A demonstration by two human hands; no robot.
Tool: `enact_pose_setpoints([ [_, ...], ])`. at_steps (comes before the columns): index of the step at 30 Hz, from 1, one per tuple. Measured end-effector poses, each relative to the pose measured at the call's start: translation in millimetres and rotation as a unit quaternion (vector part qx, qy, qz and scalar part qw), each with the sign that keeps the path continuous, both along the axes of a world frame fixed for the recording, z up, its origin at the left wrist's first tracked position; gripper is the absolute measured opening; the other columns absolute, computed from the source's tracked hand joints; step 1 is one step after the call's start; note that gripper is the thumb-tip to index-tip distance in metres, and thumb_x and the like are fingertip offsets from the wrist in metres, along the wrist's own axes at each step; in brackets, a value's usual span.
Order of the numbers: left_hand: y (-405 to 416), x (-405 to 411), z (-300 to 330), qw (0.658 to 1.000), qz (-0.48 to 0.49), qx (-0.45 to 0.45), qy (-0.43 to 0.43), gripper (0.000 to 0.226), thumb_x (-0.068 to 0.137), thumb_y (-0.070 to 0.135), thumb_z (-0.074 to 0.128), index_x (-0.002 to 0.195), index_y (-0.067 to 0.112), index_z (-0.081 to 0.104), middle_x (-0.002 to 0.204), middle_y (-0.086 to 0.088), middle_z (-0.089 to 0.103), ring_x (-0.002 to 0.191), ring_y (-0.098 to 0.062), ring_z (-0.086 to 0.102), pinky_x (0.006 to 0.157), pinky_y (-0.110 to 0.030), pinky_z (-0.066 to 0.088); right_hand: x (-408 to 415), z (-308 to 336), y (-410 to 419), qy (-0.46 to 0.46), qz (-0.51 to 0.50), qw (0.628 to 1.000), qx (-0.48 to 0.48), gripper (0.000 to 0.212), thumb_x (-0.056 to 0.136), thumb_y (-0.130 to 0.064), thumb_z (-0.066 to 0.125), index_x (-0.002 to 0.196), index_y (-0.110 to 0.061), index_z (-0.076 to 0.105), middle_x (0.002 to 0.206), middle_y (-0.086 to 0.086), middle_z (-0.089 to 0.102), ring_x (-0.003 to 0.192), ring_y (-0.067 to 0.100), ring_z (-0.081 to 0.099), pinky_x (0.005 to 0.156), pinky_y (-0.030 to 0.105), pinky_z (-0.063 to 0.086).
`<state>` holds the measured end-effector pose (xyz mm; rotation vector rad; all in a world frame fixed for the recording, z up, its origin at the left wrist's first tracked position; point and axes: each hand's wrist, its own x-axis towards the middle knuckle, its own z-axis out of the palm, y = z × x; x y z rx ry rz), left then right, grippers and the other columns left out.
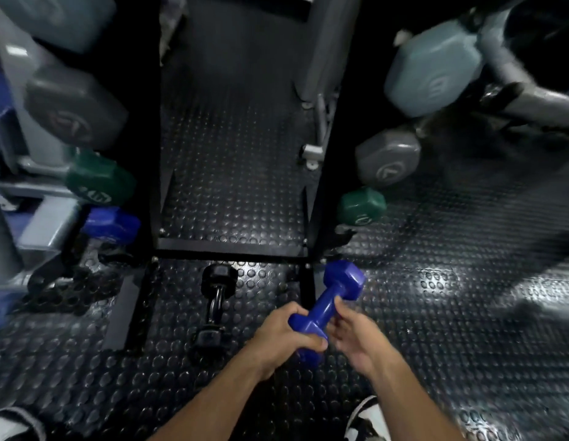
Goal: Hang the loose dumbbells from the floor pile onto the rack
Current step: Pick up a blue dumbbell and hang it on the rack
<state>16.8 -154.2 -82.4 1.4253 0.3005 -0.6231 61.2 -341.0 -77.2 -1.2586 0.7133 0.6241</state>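
**Blue dumbbell held in both hands before the rack**

On the far left, the rack's left side (38, 148) carries several dumbbells whose near ends alone are visible: a grey one (74, 109), a green one (100, 183) and a blue one (113, 222). Their handles and far ends are hidden behind the frame, and the picture is blurred here, so the markings cannot be read. A pale blue shape at the top left is cut off by the edge.

In the middle, on the studded rubber floor (232, 173), a black dumbbell (214, 308) lies just in front of the rack's base bar. It is dark and hard to separate from the floor.

To its right, the left hand (281, 337) is curled around the near head of the blue dumbbell in hand (329, 305), which is tilted with its far head up and to the right, above the floor. The near head is mostly covered by the fingers. The right hand (356, 335) touches the handle with thumb and fingertips; the fingers look half bent, and it cannot be told whether they really pinch it.

On the right side hang a small green dumbbell (361, 206), a grey dumbbell (388, 160) and a pale blue dumbbell (432, 70), all blurred and partly hidden. A shoe (367, 418) is cut off at the bottom edge.
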Motion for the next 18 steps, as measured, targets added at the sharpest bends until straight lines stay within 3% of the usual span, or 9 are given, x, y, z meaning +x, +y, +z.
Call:
enact_pose_setpoints([
  [2,-8.4,-0.4,13.9,1.0,-0.002,0.002,-0.008,0.05,0.06,0.018,0.093,0.102,0.017,0.066,0.092,-0.004,0.075,0.079,-0.014,0.07,0.077,-0.029,0.055,0.0,15.2,5.0,-0.011,-0.029,0.999,0.011,0.028,0.099,-0.025,0.062,0.115,-0.002,0.066,0.091,0.013,0.075,0.08,0.024,0.075,0.072,0.037,0.055],
  [7,-41.3,-4.3,32.9,0.997,0.008,0.02,-0.07,0.048,0.063,0.02,0.092,0.103,0.018,0.066,0.088,0.0,0.075,0.074,-0.008,0.067,0.075,-0.027,0.055,8.3,37.1,-3.8,-0.035,-0.098,0.995,-0.001,0.025,0.101,-0.026,0.062,0.109,-0.003,0.065,0.081,0.012,0.065,0.074,0.025,0.066,0.056,0.034,0.058],
  [12,-52.0,15.1,46.6,0.988,0.039,0.038,-0.144,0.052,0.076,0.05,0.085,0.12,0.037,0.062,0.12,0.009,0.07,0.105,-0.005,0.067,0.081,-0.014,0.053,44.2,63.1,-17.3,-0.068,-0.107,0.991,-0.038,0.026,0.099,-0.027,0.065,0.103,-0.001,0.064,0.073,0.01,0.067,0.07,0.024,0.063,0.062,0.036,0.056],
  [13,-47.1,25.8,53.7,0.988,0.077,0.038,-0.132,0.051,0.078,0.059,0.079,0.122,0.039,0.062,0.127,0.008,0.068,0.111,-0.006,0.065,0.087,-0.017,0.053,53.4,70.7,-22.2,-0.073,-0.099,0.991,-0.054,0.025,0.098,-0.027,0.066,0.102,-0.002,0.064,0.076,0.011,0.067,0.069,0.024,0.062,0.06,0.035,0.055],
  [15,-31.5,57.3,67.8,0.981,0.17,0.022,-0.093,0.054,0.082,0.069,0.067,0.129,0.041,0.062,0.136,0.008,0.065,0.124,-0.012,0.06,0.108,-0.039,0.046,74.0,80.1,-33.7,-0.083,-0.079,0.99,-0.088,0.026,0.098,-0.028,0.068,0.104,-0.003,0.065,0.085,0.012,0.065,0.074,0.024,0.06,0.058,0.034,0.055],
  [18,-10.6,114.9,100.0,0.968,0.233,-0.007,-0.094,0.054,0.095,0.066,0.05,0.143,0.041,0.051,0.147,0.011,0.055,0.133,-0.017,0.053,0.118,-0.054,0.032,105.6,86.5,-44.4,-0.106,-0.069,0.984,-0.129,0.026,0.096,-0.028,0.07,0.101,-0.003,0.065,0.089,0.014,0.062,0.076,0.024,0.058,0.065,0.037,0.053],
])
